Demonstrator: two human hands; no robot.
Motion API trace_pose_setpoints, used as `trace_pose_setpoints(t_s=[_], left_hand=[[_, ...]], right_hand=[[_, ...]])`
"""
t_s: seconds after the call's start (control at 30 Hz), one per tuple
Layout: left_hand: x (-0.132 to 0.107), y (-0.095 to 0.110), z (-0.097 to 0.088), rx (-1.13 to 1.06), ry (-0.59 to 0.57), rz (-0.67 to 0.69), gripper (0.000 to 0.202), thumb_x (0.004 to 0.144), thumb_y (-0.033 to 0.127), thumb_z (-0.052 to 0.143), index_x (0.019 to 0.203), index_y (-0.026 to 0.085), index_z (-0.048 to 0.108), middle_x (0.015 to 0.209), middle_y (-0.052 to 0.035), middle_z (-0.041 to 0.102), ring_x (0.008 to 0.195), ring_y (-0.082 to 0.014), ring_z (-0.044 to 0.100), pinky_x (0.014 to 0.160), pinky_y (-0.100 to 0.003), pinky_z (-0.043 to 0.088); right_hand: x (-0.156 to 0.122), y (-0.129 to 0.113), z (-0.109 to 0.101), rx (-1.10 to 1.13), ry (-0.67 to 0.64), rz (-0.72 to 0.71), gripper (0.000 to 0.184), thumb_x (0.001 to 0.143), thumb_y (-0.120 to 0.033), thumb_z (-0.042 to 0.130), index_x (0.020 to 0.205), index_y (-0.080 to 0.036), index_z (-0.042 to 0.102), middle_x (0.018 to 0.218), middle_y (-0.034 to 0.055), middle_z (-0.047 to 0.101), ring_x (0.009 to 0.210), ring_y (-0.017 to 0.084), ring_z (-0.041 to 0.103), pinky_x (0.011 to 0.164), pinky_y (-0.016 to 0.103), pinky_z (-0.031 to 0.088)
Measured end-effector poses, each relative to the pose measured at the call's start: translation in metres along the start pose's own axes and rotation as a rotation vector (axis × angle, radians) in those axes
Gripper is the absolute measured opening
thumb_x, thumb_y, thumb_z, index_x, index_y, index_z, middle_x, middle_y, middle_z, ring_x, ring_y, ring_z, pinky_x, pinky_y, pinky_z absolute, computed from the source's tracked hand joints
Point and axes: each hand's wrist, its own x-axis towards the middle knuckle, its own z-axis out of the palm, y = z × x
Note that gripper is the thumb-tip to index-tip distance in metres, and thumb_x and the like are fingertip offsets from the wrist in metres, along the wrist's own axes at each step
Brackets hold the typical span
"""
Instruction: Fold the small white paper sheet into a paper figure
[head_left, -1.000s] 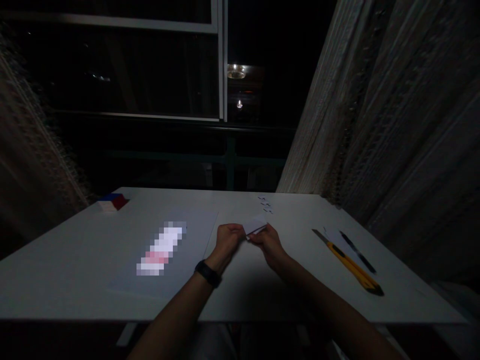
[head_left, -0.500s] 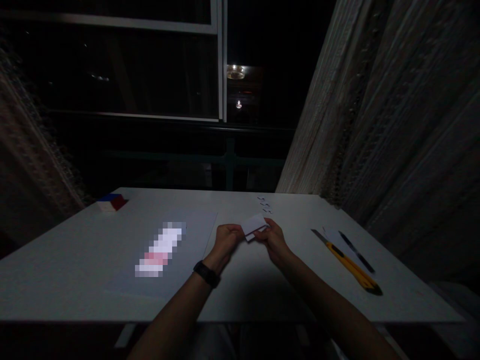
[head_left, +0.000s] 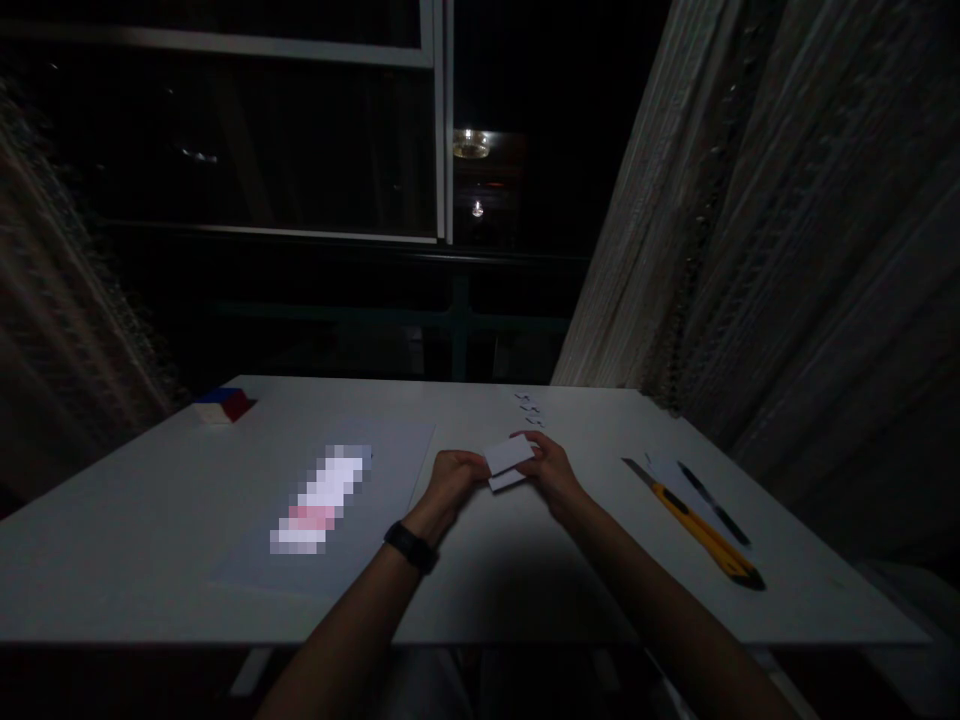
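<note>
A small folded piece of white paper (head_left: 508, 462) is held between both hands just above the white table (head_left: 150, 520). My left hand (head_left: 448, 482), with a dark watch on its wrist, pinches the paper's left end. My right hand (head_left: 550, 468) grips the right end, fingers curled around its far edge. The upper flap of the paper is lifted apart from the lower one.
A large sheet of paper (head_left: 390, 470) lies left of the hands. A yellow utility knife (head_left: 701, 530) and a dark pen (head_left: 712, 502) rest at the right. Small paper scraps (head_left: 529, 408) lie beyond the hands. A coloured cube (head_left: 221, 404) sits at the far left corner. Curtains hang on both sides.
The right hand has shifted slightly away and up, and the paper's upper flap has opened wider from the lower one. The left hand has stayed nearly still.
</note>
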Motion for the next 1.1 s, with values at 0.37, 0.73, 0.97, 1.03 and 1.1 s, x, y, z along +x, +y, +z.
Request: trace_pose_setpoints(t_s=[0.37, 0.73, 0.97, 1.03, 1.1], left_hand=[[-0.0026, 0.0063, -0.0009, -0.092, -0.004, -0.055, 0.016, 0.046, 0.017, 0.075, 0.055, 0.011, 0.063, 0.058, -0.0044, 0.062, 0.056, -0.0128, 0.058, 0.056, -0.023, 0.045], [0.0033, -0.0008, -0.0037, -0.07, -0.013, -0.04, 0.015, 0.053, 0.025, 0.068, 0.056, 0.011, 0.062, 0.054, -0.0031, 0.058, 0.051, -0.0115, 0.052, 0.049, -0.023, 0.04], [0.0037, -0.0015, -0.0029, 0.008, 0.023, 0.054, 0.012, 0.054, 0.023, 0.065, 0.054, 0.012, 0.061, 0.049, -0.0005, 0.055, 0.046, -0.0093, 0.048, 0.044, -0.02, 0.033], [0.0038, -0.0011, -0.002, 0.044, 0.046, 0.107, 0.011, 0.055, 0.022, 0.065, 0.055, 0.012, 0.062, 0.049, -0.0003, 0.055, 0.047, -0.0097, 0.048, 0.044, -0.02, 0.033], [0.0034, -0.0001, -0.001, 0.059, 0.058, 0.138, 0.012, 0.055, 0.023, 0.066, 0.058, 0.012, 0.065, 0.051, -0.0014, 0.058, 0.05, -0.0115, 0.051, 0.046, -0.02, 0.035]], right_hand=[[0.0024, -0.0015, -0.0053, 0.013, 0.017, 0.129, 0.018, 0.045, -0.018, 0.07, 0.062, -0.012, 0.067, 0.056, 0.003, 0.064, 0.052, 0.015, 0.055, 0.054, 0.027, 0.04], [0.0005, -0.0009, -0.0025, 0.012, -0.027, 0.094, 0.029, 0.044, -0.02, 0.076, 0.069, -0.013, 0.066, 0.061, 0.0043, 0.067, 0.053, 0.015, 0.058, 0.052, 0.026, 0.042], [0.0015, 0.0, -0.0027, -0.012, -0.005, 0.035, 0.045, 0.042, -0.021, 0.078, 0.083, -0.014, 0.062, 0.055, 0.0005, 0.064, 0.048, 0.015, 0.057, 0.05, 0.027, 0.043], [0.002, 0.0007, -0.0034, -0.032, 0.008, 0.019, 0.046, 0.043, -0.021, 0.077, 0.085, -0.014, 0.061, 0.054, 0.0001, 0.064, 0.047, 0.015, 0.057, 0.05, 0.026, 0.042], [0.0025, 0.0015, -0.0039, -0.045, 0.018, 0.011, 0.046, 0.043, -0.02, 0.077, 0.086, -0.014, 0.061, 0.056, 0.0009, 0.065, 0.05, 0.015, 0.058, 0.051, 0.027, 0.043]])
